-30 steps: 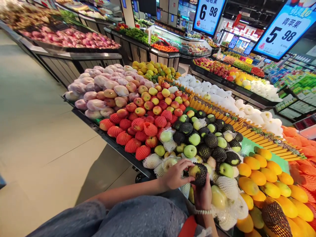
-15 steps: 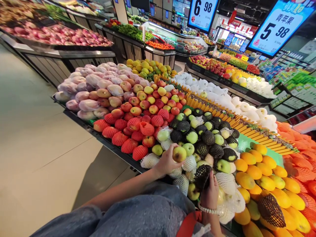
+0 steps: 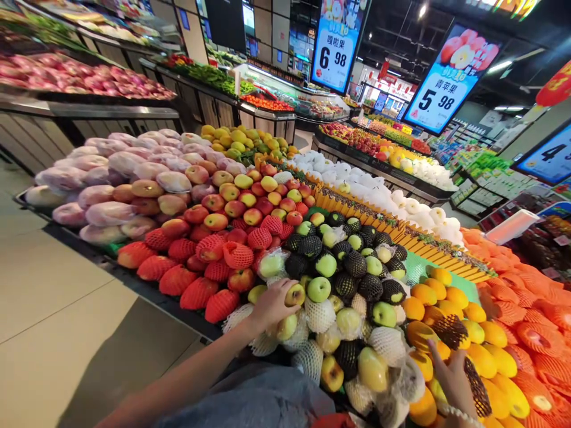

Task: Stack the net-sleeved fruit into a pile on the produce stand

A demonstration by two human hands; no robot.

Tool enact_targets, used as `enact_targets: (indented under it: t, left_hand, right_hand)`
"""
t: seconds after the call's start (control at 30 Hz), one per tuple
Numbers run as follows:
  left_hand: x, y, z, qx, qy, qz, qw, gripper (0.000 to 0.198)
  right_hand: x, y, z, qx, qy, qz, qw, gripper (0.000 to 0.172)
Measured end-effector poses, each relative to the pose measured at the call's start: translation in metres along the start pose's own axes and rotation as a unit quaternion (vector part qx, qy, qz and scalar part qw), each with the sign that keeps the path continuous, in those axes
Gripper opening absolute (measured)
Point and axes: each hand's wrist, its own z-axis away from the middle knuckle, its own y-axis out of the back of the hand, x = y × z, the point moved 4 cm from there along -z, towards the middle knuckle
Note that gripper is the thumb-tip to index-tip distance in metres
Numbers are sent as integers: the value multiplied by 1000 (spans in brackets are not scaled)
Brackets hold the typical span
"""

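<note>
My left hand (image 3: 273, 304) is closed around a yellowish-green apple (image 3: 295, 295), low over the pile of green apples. Beside it lies a bare green apple (image 3: 319, 289), and below are apples in white foam nets (image 3: 318, 315). To the right, my right hand (image 3: 452, 375) reaches over the yellow-orange oval fruit (image 3: 487, 359) with thumb and finger apart and nothing seen between them. One dark foam net (image 3: 450, 331) lies on that fruit just beyond my fingers. Another dark net (image 3: 477, 387) is beside the hand, partly hidden by it.
Red apples in red nets (image 3: 199, 294) fill the display to the left, with wrapped pale fruit (image 3: 107, 205) beyond. A yellow slatted divider (image 3: 357, 205) runs behind the green apples. Orange-netted fruit (image 3: 530, 333) is at far right. Price screens (image 3: 441, 83) hang overhead.
My right hand has moved right from the green apples and let go of the dark net, which now lies on the oval fruit. My left hand has lowered its apple toward the pile. The view has shifted.
</note>
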Motion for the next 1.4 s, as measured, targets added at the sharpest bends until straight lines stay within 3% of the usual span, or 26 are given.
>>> enact_targets:
  t: [0.1, 0.2, 0.3, 0.43, 0.57, 0.7, 0.77, 0.87, 1.0, 1.13, 1.2, 1.27, 1.33, 1.4]
  left_hand:
    - [6, 0, -5, -30, 9, -32, 999, 57]
    - [10, -3, -9, -56, 22, -56, 997, 60]
    - [11, -7, -15, -79, 24, -66, 994, 62]
    - [8, -9, -24, -96, 16, -65, 993, 65]
    - [1, -7, -28, -102, -24, -24, 994, 67]
    - [-1, -12, -21, -81, -39, -4, 996, 71]
    - [0, -16, -15, -45, -14, -25, 999, 73]
    - [6, -18, -8, -10, 12, -45, 999, 70]
    - [14, -17, -10, -72, -66, 5, 995, 70]
    - [14, -5, -22, -110, -112, 14, 987, 58]
    - [14, 6, -33, -62, -122, 9, 991, 36]
    - [12, 18, -46, 22, -113, -11, 993, 24]
    - [7, 26, -59, 86, -65, -59, 992, 37]
    - [-1, 26, -72, 102, -14, -105, 989, 60]
  right_hand:
    - [-7, -32, 34, -117, 33, -34, 992, 106]
    - [-40, -66, 85, -164, 163, -91, 969, 88]
    - [-75, -93, 120, -156, 308, -108, 932, 70]
    - [-119, -128, 127, -126, 431, -117, 886, 52]
    - [-173, -174, 121, -119, 469, -98, 870, 51]
    - [-213, -214, 128, -180, 438, -22, 880, 72]
    - [-220, -222, 132, -199, 404, 11, 893, 78]
    - [-222, -217, 136, -187, 348, 44, 918, 72]
    - [-227, -204, 141, -159, 288, 98, 939, 67]
    - [-235, -206, 141, -175, 306, 132, 926, 70]
    - [-233, -210, 138, -186, 337, 121, 915, 74]
    - [-227, -217, 134, -199, 372, 79, 903, 76]
    - [-218, -223, 130, -204, 400, 24, 893, 78]
    - [-210, -228, 126, -200, 423, -24, 884, 80]
